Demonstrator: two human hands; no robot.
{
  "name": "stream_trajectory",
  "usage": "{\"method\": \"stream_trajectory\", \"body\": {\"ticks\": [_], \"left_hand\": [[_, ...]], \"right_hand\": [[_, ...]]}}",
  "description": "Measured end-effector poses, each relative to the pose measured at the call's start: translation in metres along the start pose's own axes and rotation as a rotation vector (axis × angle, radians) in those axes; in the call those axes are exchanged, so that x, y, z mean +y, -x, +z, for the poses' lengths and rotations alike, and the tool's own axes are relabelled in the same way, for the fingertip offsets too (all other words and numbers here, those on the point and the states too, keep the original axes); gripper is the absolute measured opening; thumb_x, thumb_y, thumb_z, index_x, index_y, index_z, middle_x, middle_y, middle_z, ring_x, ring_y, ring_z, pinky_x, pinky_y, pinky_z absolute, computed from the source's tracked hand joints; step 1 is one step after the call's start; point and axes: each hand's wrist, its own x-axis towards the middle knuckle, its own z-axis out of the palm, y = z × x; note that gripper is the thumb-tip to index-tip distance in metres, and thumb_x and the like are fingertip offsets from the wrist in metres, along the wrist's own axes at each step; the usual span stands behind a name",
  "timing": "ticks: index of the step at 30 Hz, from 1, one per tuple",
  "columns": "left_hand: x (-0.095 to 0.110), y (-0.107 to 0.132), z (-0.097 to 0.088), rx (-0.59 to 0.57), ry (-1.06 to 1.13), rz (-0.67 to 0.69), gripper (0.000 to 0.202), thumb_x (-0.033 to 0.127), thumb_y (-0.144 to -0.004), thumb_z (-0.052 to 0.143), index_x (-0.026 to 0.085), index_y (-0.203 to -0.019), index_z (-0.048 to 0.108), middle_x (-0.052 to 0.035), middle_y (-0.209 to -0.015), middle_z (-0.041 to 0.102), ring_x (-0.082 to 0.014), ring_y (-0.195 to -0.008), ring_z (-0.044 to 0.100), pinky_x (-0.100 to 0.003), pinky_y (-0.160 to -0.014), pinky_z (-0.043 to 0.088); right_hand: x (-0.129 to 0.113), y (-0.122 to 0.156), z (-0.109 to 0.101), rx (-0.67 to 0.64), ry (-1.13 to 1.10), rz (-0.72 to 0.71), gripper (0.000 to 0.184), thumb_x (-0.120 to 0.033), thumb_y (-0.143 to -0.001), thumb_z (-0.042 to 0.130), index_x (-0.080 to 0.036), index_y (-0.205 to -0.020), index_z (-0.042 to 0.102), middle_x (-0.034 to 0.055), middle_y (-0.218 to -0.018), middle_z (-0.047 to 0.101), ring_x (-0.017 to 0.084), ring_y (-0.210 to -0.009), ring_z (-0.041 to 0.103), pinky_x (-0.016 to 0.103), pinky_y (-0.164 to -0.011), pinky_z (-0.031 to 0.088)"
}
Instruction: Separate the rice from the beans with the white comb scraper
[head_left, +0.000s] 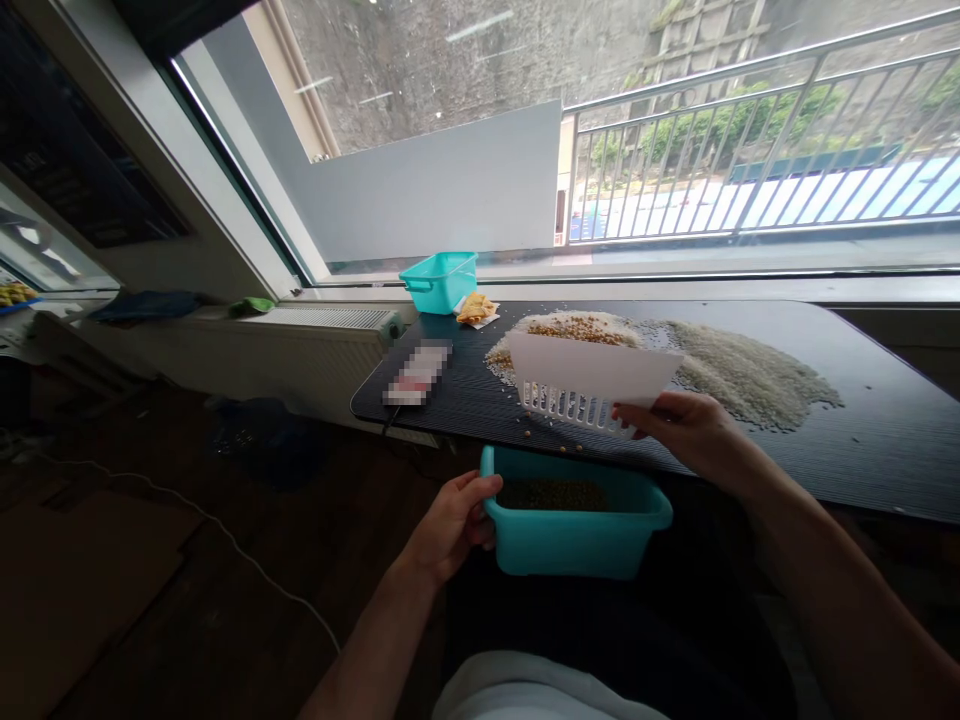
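My left hand (454,520) grips the left end of a turquoise plastic bin (574,545), thumb over the rim. The bin is held just below the table's front edge, with a layer of brownish grains (555,494) inside. In my right hand (690,430) is a white sheet with a slotted, comb-like lower edge (592,362), pinched at its right end. Its teeth stand over the tabletop near the front edge. Behind the sheet lies a pile of white grains mixed with orange-brown kernels (577,328). To the right spreads a pile of white rice-like grains (750,375).
A second turquoise bin (442,285) stands at the back left of the dark table (885,430). Before it lies some yellowish food on paper (476,310). A blurred-out phone-like object (418,373) with a cable lies at the left. A radiator (322,345) and window adjoin the table.
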Motion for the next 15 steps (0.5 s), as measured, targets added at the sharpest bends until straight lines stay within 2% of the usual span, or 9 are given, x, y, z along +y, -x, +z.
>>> {"method": "stream_trajectory", "body": {"ticks": [10,15], "left_hand": [[0.002,0.001,-0.002,-0.019,-0.003,0.0,0.055,0.054,-0.063,0.086,0.02,-0.057,0.043,0.0102,-0.042,0.037,-0.0047,-0.037,0.034,-0.021,-0.041,0.03],[0.001,0.001,-0.004,-0.011,-0.001,0.006,0.054,0.053,-0.064,0.085,0.021,-0.056,0.043,0.0101,-0.043,0.037,-0.0047,-0.037,0.034,-0.021,-0.041,0.03]], "right_hand": [[-0.008,0.017,-0.019,-0.044,0.038,0.026,0.057,-0.077,-0.047,0.08,-0.023,-0.066,0.08,0.0041,-0.062,0.072,0.017,-0.053,0.061,0.034,-0.054,0.054],[-0.003,0.015,-0.014,-0.019,-0.007,0.021,0.059,-0.078,-0.045,0.08,-0.023,-0.067,0.08,0.0058,-0.066,0.075,0.019,-0.057,0.064,0.035,-0.059,0.057]]}}
